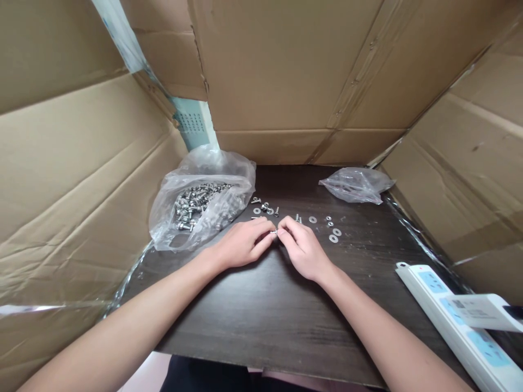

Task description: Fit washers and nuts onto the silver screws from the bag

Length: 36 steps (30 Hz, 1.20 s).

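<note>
Over the middle of the dark table, my left hand (247,242) pinches a small metal bolt (273,232) between thumb and fingers. My right hand (302,247) meets it tip to tip, its thumb and fingers closed at the bolt's right end. A thin bright edge there looks like a washer (277,232), mostly hidden by the fingertips. Just beyond my hands lie loose bolts (277,212), a flat washer (257,211) and small nuts (329,221). More flat washers (334,238) are to the right of my right hand.
At the left back, an open clear plastic bag (167,218) holds many bolts (196,201). Another clear bag (357,184) lies at the right back. A white power strip (453,321) runs along the right side. Cardboard walls (286,71) enclose the table (253,316).
</note>
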Available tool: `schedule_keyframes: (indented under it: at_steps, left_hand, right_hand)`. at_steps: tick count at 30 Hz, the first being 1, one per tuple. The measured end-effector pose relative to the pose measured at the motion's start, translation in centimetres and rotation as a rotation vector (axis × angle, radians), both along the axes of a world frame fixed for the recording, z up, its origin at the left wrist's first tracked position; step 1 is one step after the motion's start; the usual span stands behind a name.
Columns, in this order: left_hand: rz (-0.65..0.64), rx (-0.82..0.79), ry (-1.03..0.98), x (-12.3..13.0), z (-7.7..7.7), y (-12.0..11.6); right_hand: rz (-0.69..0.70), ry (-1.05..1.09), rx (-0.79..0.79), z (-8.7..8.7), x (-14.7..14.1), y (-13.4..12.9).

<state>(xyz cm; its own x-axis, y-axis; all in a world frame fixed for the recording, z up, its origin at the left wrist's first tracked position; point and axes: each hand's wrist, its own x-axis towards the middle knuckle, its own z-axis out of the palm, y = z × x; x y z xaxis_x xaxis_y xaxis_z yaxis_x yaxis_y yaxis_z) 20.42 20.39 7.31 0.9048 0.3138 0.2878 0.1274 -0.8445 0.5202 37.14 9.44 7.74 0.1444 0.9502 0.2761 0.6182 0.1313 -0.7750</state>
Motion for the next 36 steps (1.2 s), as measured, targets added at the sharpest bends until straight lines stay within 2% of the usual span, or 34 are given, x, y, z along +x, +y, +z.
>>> schedule_keyframes:
  at_steps: [6,12,18,23,31,36]
  left_hand:
    - [0.011,0.067,0.012,-0.13,-0.06,-0.16]
    - [-0.002,0.038,0.013,-0.11,-0.07,-0.05]
    - [-0.005,-0.029,0.018,-0.09,0.13,-0.04]
    - [-0.005,-0.033,0.034,-0.11,0.19,-0.07]
    - [-0.007,0.003,0.019,-0.05,-0.05,-0.06]
    - [-0.014,-0.038,0.010,-0.02,0.06,-0.01]
  right_hand:
    - [0.038,0.036,-0.050,-0.20,0.20,0.10]
    - [0.011,0.048,-0.117,-0.32,0.12,0.23]
    - [0.020,0.019,-0.031,0.06,0.07,-0.01]
    - [0.059,0.008,-0.051,0.19,0.10,-0.10]
    - [0.034,-0.021,-0.071,-0.36,0.09,0.18]
    - [0.032,0.029,-0.083,-0.08,0.10,0.02]
